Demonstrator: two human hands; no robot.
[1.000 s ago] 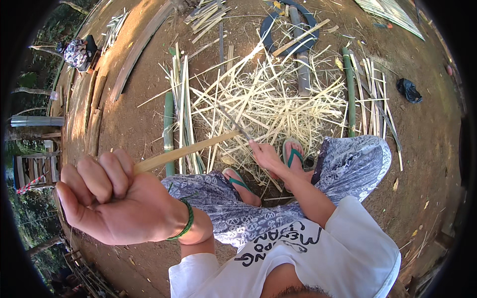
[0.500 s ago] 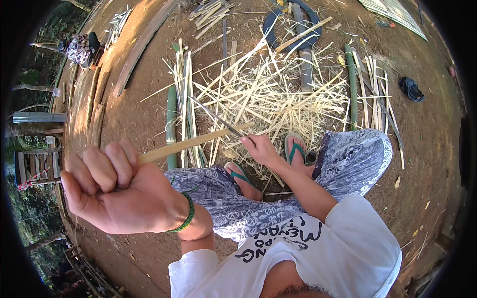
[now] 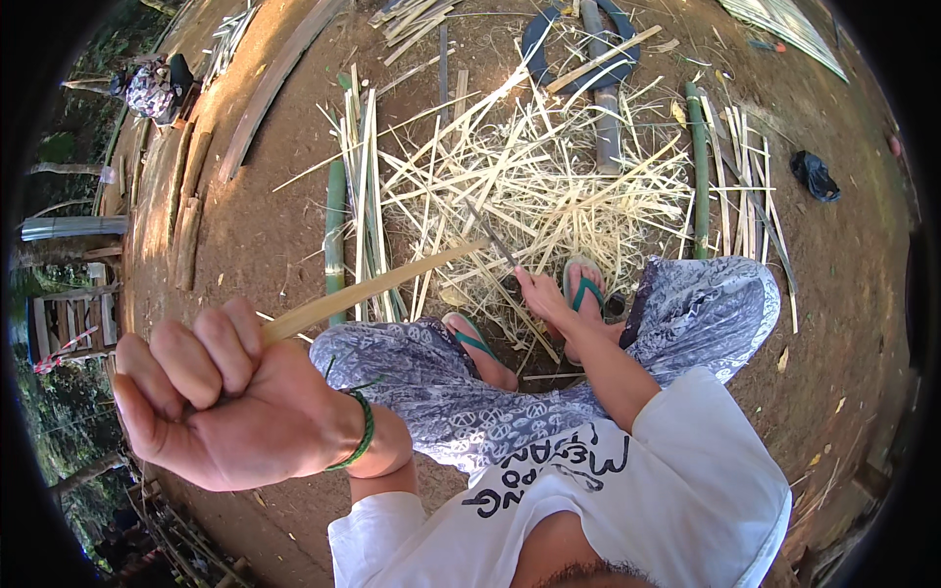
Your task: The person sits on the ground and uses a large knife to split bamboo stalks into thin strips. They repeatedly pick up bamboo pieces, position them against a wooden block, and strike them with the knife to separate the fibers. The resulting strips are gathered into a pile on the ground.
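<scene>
And here the left hand (image 3: 230, 412) is standing big in the foreground, its fingers clamping in a fist on the near end of a pale strip (image 3: 377, 286). That strip is slanting up and to the right, passing over the green pole (image 3: 335, 235) in this view, its free tip hanging above the heap of thin slivers (image 3: 549, 196). Down by the feet, the right hand (image 3: 547, 299) is holding a slim dark knife (image 3: 490, 233), fingers closing round the handle, the exact grip hiding from us. The blade is pointing up and to the left, lying just beside the strip's tip; whether they are touching, I'm not able to tell. Good handling here is likely depending on that left fist: holding firm, keeping the strip straight and staying well clear of the edge, as it is doing now. The blade wants to be lying nearly flat along the strip, with light, even pressure. And watch the right foot (image 3: 585, 279): it's resting just beside the knife hand, so the edge is best facing away from those toes.
</scene>
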